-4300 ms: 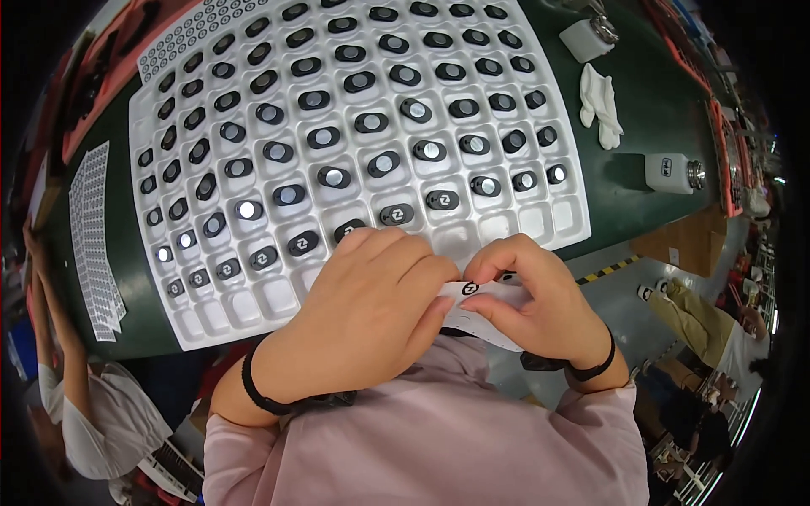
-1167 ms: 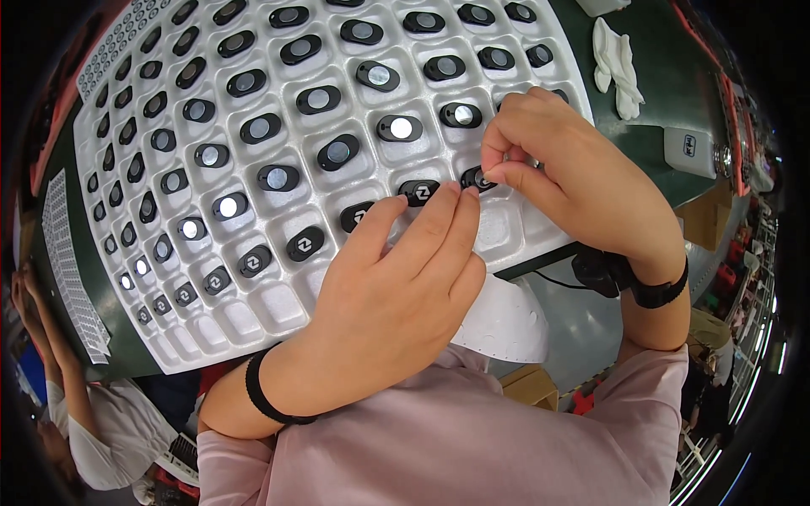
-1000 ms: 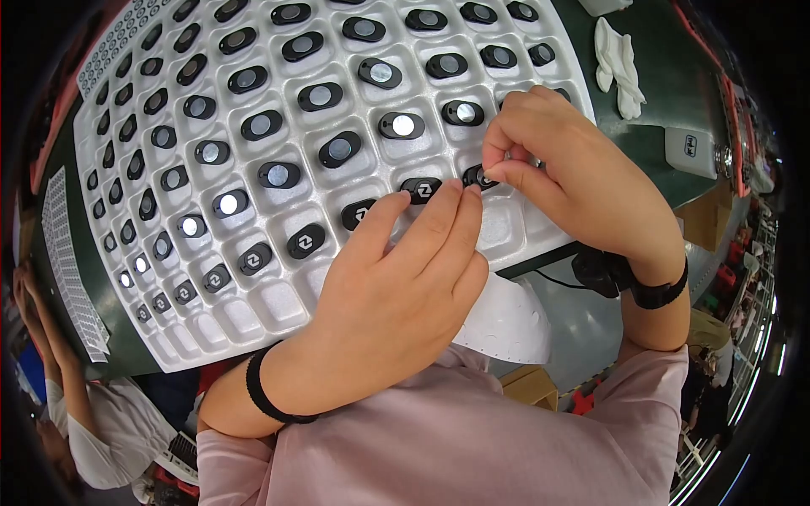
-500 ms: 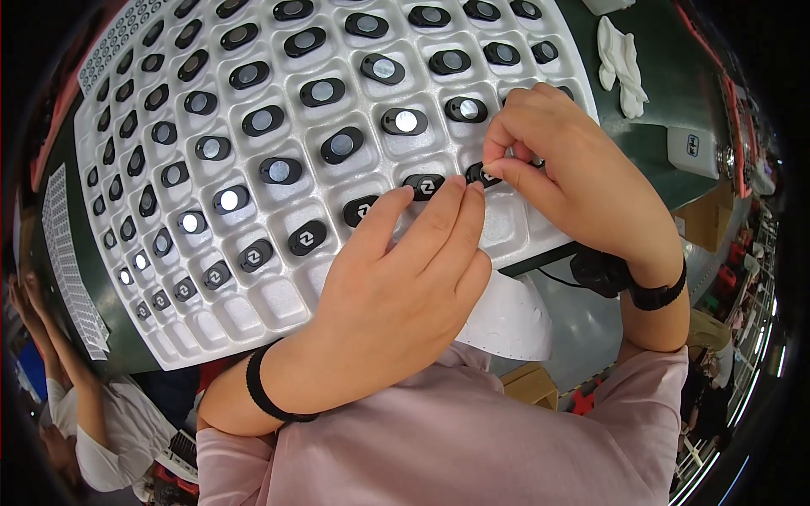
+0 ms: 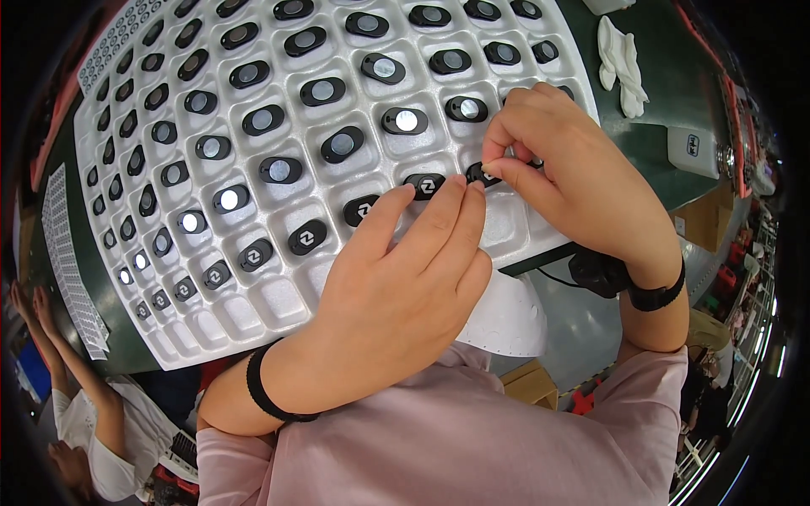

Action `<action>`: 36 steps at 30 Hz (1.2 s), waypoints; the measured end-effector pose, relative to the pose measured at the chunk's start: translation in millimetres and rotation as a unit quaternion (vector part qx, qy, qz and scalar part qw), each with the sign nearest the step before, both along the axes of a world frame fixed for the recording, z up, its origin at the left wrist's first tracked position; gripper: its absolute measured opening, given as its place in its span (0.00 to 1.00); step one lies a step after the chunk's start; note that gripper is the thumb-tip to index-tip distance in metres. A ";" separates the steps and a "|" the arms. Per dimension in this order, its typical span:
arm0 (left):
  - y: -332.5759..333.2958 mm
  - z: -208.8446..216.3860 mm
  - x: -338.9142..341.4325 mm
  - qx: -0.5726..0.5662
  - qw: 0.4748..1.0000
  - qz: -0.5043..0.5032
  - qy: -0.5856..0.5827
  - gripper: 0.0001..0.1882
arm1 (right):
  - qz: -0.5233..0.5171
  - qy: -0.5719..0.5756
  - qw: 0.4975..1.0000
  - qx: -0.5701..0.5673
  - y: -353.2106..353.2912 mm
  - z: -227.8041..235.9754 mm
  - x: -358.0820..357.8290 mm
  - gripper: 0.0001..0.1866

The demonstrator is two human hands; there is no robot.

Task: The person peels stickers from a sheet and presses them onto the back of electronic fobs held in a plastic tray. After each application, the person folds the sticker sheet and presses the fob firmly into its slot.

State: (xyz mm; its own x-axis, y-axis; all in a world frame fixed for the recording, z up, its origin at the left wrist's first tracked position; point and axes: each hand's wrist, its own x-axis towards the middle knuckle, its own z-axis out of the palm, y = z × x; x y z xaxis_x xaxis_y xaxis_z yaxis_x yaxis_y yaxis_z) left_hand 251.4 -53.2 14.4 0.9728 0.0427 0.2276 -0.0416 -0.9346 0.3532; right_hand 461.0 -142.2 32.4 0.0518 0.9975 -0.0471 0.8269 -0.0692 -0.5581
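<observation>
A white moulded tray (image 5: 283,302) holds several small black oval devices in its cells. Most show a round silver disc; those in the nearer row show a white emblem. My left hand (image 5: 401,274) lies over the near cells, fingers stretched out. Its fingertips reach beside one emblem-faced device (image 5: 424,185) and to the edge of another black oval device (image 5: 478,175). Above that second device, my right hand (image 5: 561,164) pinches with thumb and index finger at its upper face. Whatever sits between those fingertips is too small and hidden to name.
A white glove (image 5: 622,67) and a small whitish container (image 5: 693,152) lie on the dark green table right of the tray. Printed label sheets (image 5: 72,261) lie at its left. Another person (image 5: 105,430) works at lower left. A cardboard box (image 5: 530,384) stands below.
My hands keep the same place on the device, with almost no movement. At lower left, the other person's arms and body have shifted slightly.
</observation>
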 end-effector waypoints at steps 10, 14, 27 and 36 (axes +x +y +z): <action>0.8 1.0 -0.4 0.000 1.000 -0.002 0.002 0.04 | -0.044 -0.016 0.998 0.038 -9.7 1.8 -9.1 0.08; 1.2 0.7 -1.3 -0.006 1.000 -0.003 0.003 0.04 | -0.047 -0.056 0.992 0.100 -29.5 3.7 -14.9 0.11; 0.1 -2.8 0.6 -0.008 1.000 0.002 -0.025 0.03 | 0.010 -0.198 0.978 0.058 -50.5 7.3 -55.1 0.22; 6.6 10.5 -13.9 -0.104 0.994 0.000 -0.034 0.06 | -0.062 0.129 0.983 0.112 -63.0 11.7 -55.9 0.17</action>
